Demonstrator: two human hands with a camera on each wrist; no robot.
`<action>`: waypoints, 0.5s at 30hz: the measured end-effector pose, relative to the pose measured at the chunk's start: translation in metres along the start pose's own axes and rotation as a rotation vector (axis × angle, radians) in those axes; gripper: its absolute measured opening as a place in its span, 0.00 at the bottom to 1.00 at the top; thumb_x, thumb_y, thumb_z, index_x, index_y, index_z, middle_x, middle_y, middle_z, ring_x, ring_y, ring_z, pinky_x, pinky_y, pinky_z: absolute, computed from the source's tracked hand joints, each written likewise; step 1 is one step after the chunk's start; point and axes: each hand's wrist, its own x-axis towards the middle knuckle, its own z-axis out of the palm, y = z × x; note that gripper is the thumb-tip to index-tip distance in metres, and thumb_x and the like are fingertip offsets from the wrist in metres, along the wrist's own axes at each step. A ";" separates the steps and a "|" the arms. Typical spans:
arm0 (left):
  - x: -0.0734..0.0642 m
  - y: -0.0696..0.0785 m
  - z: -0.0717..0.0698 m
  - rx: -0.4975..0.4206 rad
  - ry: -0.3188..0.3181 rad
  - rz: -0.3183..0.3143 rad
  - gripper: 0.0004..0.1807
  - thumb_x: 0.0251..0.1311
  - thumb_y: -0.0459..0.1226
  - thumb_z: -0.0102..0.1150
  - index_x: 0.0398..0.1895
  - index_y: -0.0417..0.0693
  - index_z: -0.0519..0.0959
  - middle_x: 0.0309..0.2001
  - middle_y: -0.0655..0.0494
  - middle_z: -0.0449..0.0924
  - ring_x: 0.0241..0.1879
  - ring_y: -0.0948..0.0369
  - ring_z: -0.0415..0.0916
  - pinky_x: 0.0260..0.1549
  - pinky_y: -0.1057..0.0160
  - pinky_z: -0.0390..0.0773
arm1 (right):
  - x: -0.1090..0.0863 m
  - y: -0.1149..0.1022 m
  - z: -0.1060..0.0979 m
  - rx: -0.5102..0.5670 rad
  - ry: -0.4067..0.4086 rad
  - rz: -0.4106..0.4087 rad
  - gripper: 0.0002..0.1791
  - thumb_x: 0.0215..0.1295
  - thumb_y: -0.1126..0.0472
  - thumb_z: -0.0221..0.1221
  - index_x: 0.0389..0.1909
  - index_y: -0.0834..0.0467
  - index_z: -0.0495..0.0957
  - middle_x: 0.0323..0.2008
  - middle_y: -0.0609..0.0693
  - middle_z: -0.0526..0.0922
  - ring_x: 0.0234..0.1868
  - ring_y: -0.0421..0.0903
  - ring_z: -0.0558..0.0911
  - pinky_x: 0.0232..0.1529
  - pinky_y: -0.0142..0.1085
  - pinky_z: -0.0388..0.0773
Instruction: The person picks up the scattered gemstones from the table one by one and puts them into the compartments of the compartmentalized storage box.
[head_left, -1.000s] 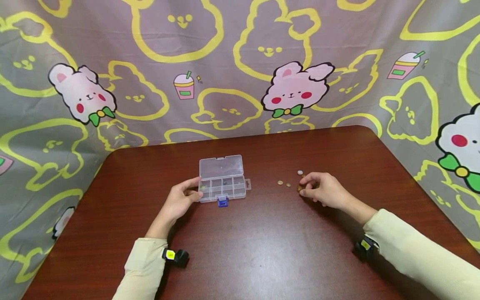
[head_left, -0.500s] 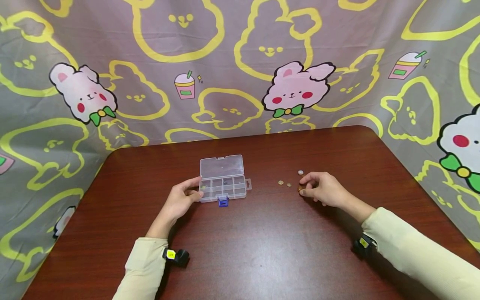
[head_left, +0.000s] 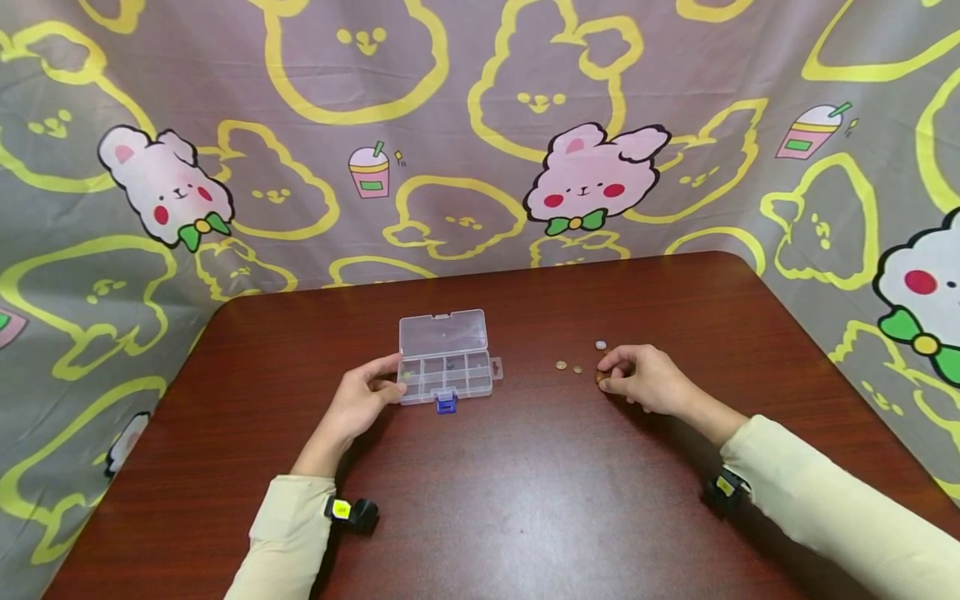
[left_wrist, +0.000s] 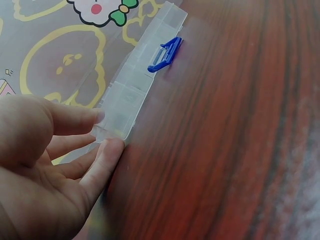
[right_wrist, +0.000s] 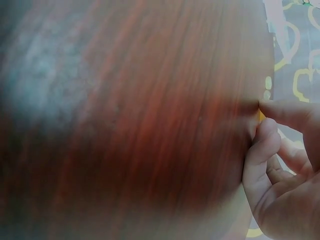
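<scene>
A clear plastic compartment box (head_left: 445, 375) stands on the table with its lid raised and a blue latch (head_left: 447, 405) at the front. My left hand (head_left: 358, 403) holds its left end between thumb and fingers; the left wrist view shows the thumb (left_wrist: 107, 155) against the box's corner. A few tiny pieces lie in its compartments, too small to make out. On the right, my right hand (head_left: 649, 380) pinches a small amber-brown piece (head_left: 600, 377) at the tabletop, mostly hidden by the fingertips. In the right wrist view, a sliver of amber (right_wrist: 261, 116) shows between finger and thumb.
Two small pale-gold round pieces, one of them the larger piece (head_left: 561, 365), lie left of my right hand. A whitish round piece (head_left: 601, 344) lies just behind its fingertips. A patterned curtain (head_left: 450, 208) hangs close behind the dark wooden table (head_left: 510, 500).
Both hands hold nearly the same places throughout. The right forearm has shifted very slightly; the box and the loose round pieces have not visibly moved on the table.
</scene>
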 end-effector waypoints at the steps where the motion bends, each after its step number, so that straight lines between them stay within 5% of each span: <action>1: 0.000 0.000 0.000 -0.001 0.001 0.003 0.27 0.64 0.27 0.61 0.68 0.36 0.72 0.59 0.37 0.77 0.46 0.51 0.78 0.38 0.70 0.77 | 0.000 0.000 0.000 -0.001 0.000 0.001 0.10 0.60 0.66 0.68 0.41 0.63 0.81 0.23 0.48 0.77 0.16 0.43 0.72 0.11 0.36 0.70; 15: 0.000 -0.001 0.000 -0.004 -0.001 -0.002 0.28 0.64 0.26 0.61 0.68 0.36 0.72 0.60 0.38 0.77 0.45 0.54 0.78 0.39 0.70 0.77 | 0.000 -0.002 0.002 0.000 0.014 -0.011 0.10 0.58 0.66 0.69 0.40 0.62 0.81 0.22 0.48 0.75 0.14 0.41 0.70 0.11 0.34 0.67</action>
